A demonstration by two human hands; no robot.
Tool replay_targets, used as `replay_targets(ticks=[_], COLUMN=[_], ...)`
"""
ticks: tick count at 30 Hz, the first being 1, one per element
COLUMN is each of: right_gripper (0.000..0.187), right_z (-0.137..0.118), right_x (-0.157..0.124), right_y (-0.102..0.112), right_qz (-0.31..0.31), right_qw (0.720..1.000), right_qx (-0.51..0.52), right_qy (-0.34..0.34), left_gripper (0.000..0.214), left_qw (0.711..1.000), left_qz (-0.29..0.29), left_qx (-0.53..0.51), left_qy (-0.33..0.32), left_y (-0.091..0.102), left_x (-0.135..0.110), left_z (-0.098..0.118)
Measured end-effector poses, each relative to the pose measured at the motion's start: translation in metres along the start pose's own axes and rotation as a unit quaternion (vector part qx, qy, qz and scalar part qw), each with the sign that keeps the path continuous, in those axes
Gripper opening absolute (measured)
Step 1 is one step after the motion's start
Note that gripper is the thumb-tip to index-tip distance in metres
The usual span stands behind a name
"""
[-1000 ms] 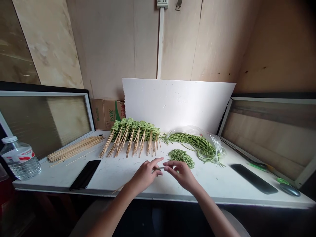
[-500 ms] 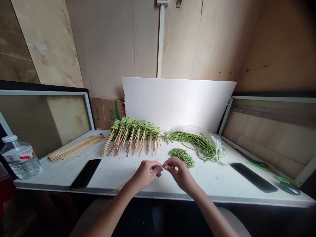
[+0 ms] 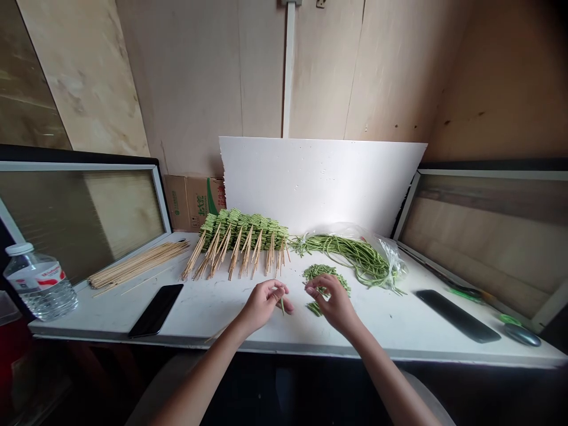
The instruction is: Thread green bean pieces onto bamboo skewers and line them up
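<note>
My left hand point(image 3: 262, 303) is closed in a pinch on a bamboo skewer with a green bean piece hanging below the fingers. The skewer's blunt end sticks out toward the table's front edge point(image 3: 213, 337). My right hand point(image 3: 333, 302) reaches over the small pile of cut bean pieces point(image 3: 326, 278), fingers curled onto it; whether it holds one is hidden. Behind the hands lies a row of finished bean skewers point(image 3: 242, 236). Long uncut green beans point(image 3: 350, 251) lie on a clear plastic bag to the right.
A bundle of bare bamboo skewers point(image 3: 137, 263) lies at the left, with a black phone point(image 3: 156, 310) and a water bottle point(image 3: 39, 284) nearer me. A white foam board point(image 3: 319, 177) leans on the wall. A black bar point(image 3: 457, 307) and mouse point(image 3: 521, 334) sit right.
My hands were together, pushing a bean piece onto the skewer. Now they have parted: the left keeps the skewer, the right has moved back to the cut bean pile.
</note>
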State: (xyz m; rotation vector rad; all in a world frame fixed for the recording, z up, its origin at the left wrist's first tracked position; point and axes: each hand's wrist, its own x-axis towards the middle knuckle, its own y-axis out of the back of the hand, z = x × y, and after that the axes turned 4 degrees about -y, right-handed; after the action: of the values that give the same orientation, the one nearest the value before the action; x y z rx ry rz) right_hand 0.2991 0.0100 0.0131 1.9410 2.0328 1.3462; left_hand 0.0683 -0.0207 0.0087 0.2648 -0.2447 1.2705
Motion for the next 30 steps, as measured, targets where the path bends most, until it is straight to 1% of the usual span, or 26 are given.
replay_targets(ticks=[2,3,6,9,12,13,15,17,18,20,21,23,26,28,30], right_gripper=[0.028,0.028,0.026,0.025,0.029,0.032,0.040,0.047,0.047,0.039,0.034,0.029,0.025,0.023,0.022], right_z=[0.019,0.028,0.051,0.059,0.050,0.043,0.023,0.000,-0.011,-0.027,-0.031,-0.031,-0.024,-0.020,-0.021], right_x=[0.003,0.003,0.001,-0.002,-0.002,-0.002,-0.001,-0.002,-0.003,-0.006,-0.007,-0.009,-0.009,-0.009,-0.009], right_y=[0.005,0.006,0.006,0.002,-0.001,-0.001,0.000,0.001,0.001,-0.001,-0.002,-0.005,-0.006,-0.004,-0.002], right_qz=[-0.007,-0.018,-0.047,-0.064,-0.062,-0.059,-0.066,-0.112,-0.142,-0.176,-0.175,-0.143,-0.078,-0.066,-0.073], right_qw=[0.997,0.994,0.984,0.979,0.982,0.986,0.994,0.988,0.982,0.974,0.974,0.980,0.989,0.991,0.992], right_qx=[-0.062,-0.089,-0.139,-0.157,-0.143,-0.121,-0.044,0.062,0.101,0.135,0.139,0.132,0.114,0.106,0.106], right_qy=[-0.040,-0.060,-0.101,-0.114,-0.104,-0.096,-0.082,-0.086,-0.073,-0.042,-0.032,-0.032,-0.047,-0.038,-0.018], left_gripper=[0.047,0.048,0.050,0.049,0.047,0.047,0.046,0.045,0.045,0.045,0.044,0.043,0.043,0.044,0.044], left_qw=[0.999,0.999,1.000,0.998,0.997,0.997,0.998,0.999,0.999,0.999,0.999,0.998,0.995,0.994,0.994], left_qz=[0.000,0.002,0.018,0.046,0.062,0.062,0.055,0.048,0.046,0.046,0.050,0.064,0.093,0.103,0.106], left_qx=[-0.046,-0.052,-0.011,0.045,0.051,0.045,0.031,0.020,0.015,0.007,0.002,-0.008,-0.020,-0.027,-0.031], left_qy=[0.004,0.005,0.001,0.000,0.006,0.006,0.009,0.016,0.018,0.016,0.015,0.016,0.023,0.026,0.024], left_y=[0.002,0.003,0.004,0.007,0.009,0.009,0.007,0.004,0.002,0.000,-0.001,0.000,0.003,0.006,0.008], left_x=[0.003,0.004,0.006,0.006,0.007,0.006,0.006,0.005,0.005,0.005,0.005,0.005,0.005,0.006,0.006], left_z=[-0.005,-0.007,-0.012,-0.016,-0.020,-0.021,-0.019,-0.016,-0.014,-0.011,-0.009,-0.007,-0.005,-0.004,-0.004])
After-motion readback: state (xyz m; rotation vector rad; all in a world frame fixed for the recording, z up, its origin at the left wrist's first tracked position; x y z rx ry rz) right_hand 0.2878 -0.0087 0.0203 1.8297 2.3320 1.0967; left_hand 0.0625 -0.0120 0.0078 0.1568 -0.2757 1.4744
